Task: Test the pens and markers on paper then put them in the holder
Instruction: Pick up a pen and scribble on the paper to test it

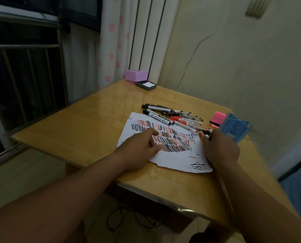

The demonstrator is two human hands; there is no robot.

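From the head view, the paper [174, 155] is a thin white sheet with a ragged, torn-looking edge. It lies flat under and between my hands and is covered in rows of short black and red strokes.

Just beyond my fingertips lies the pile of loose pens and markers [172, 116]: stubby white barrels with black or red caps, and slimmer clear pens with dark tips, all lying crosswise. The holder [235, 128] stands just past my right hand, touching or nearly touching the knuckles. It is a blue translucent plastic box with angled walls and a small cartoon print on its front. A bright pink block [217, 118] sits just behind it.

My left hand [141, 148] rests palm down on the paper's near-left part. The forefinger is stretched toward the pile, the other fingers are loosely tucked, and it holds nothing. My right hand [219, 148] hovers over the paper's right edge with its fingers curled round a small bunch of markers [205, 133] — only their red, white and black ends poke out past the fingertips, so I cannot count them. Both forearms are bare and reach in from the bottom corners.

The desk [76, 130] is glossy yellow wood under a clear sheet, with a rounded near edge. At the corner well beyond my left hand are a lilac plastic box [136, 75] and a flat grey tray [146, 85] with a white top. Further off hang a pale curtain [111, 41] printed with pink hearts and a barred window [23, 76], dark outside, while a cracked cream wall [233, 58] lies beyond my right hand. A black cable [137, 220] loops on the floor under the desk.
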